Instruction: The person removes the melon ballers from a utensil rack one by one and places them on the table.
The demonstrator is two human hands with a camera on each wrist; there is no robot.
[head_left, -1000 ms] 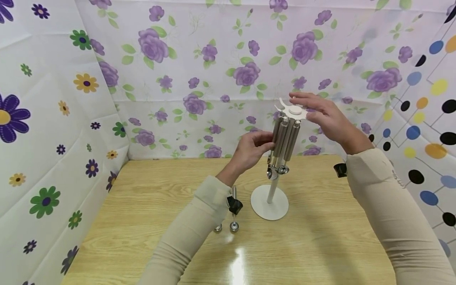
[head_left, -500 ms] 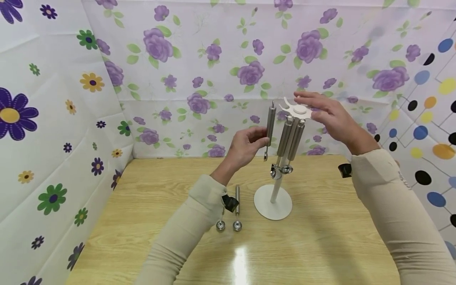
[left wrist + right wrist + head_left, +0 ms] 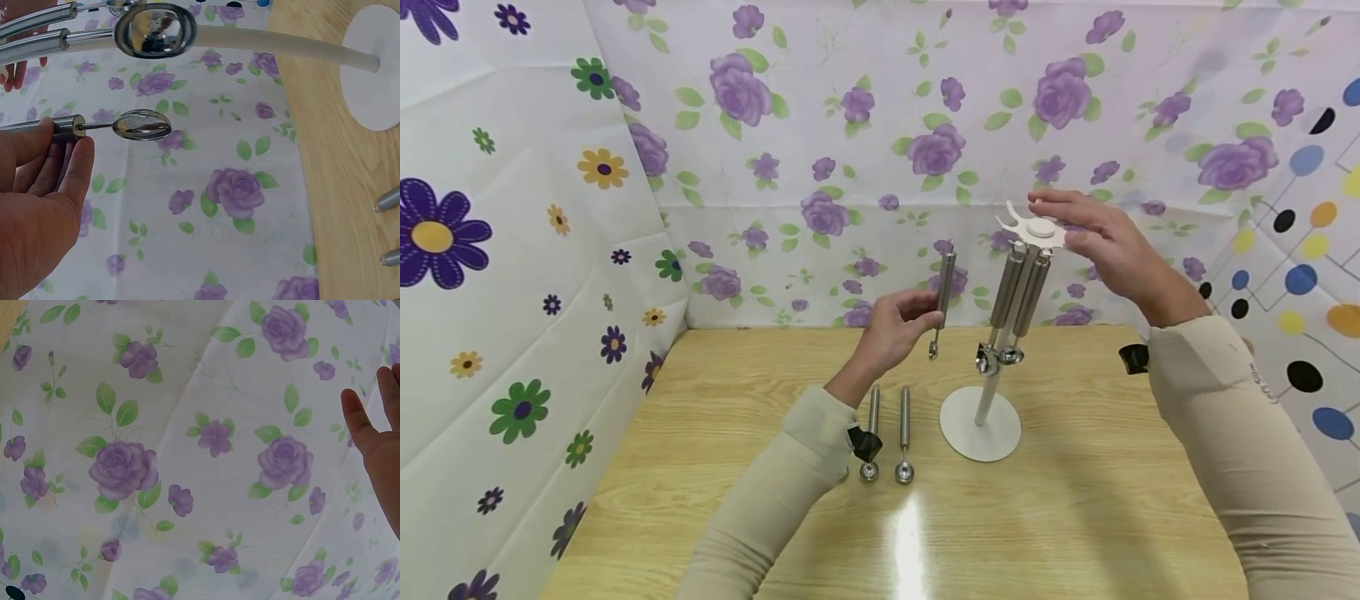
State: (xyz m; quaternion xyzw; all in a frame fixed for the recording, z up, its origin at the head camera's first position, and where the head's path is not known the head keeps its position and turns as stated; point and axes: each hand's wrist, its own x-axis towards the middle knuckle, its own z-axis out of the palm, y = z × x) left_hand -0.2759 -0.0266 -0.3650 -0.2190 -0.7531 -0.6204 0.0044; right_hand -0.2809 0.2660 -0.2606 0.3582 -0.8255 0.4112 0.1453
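Observation:
My left hand [image 3: 891,333] pinches a slim melon baller [image 3: 946,287] by its grey metal handle, held off the table left of a white stand [image 3: 981,442]. In the left wrist view, the baller's shiny oval scoop [image 3: 142,125] points toward the tabletop, past the fingertips. Two more melon ballers, one with its handle nearer me [image 3: 1009,292] and another [image 3: 1032,296], hang from the stand's hooked top. My right hand [image 3: 1116,250] rests at that top with fairly straight fingers; only part of it [image 3: 381,450] shows in the right wrist view, where the stand is out of sight.
Melon ballers lie on the wooden table [image 3: 1075,500] left of the stand's base: one [image 3: 905,425], another [image 3: 873,408], and a third [image 3: 843,473] mostly hidden by my left sleeve. Flowered cloth [image 3: 820,100] rises behind the table, with patterned sheets at both sides.
My left hand has taken a melon baller off the stand and moved it left and lower. My right hand keeps its place at the stand's top. The view has shifted slightly.

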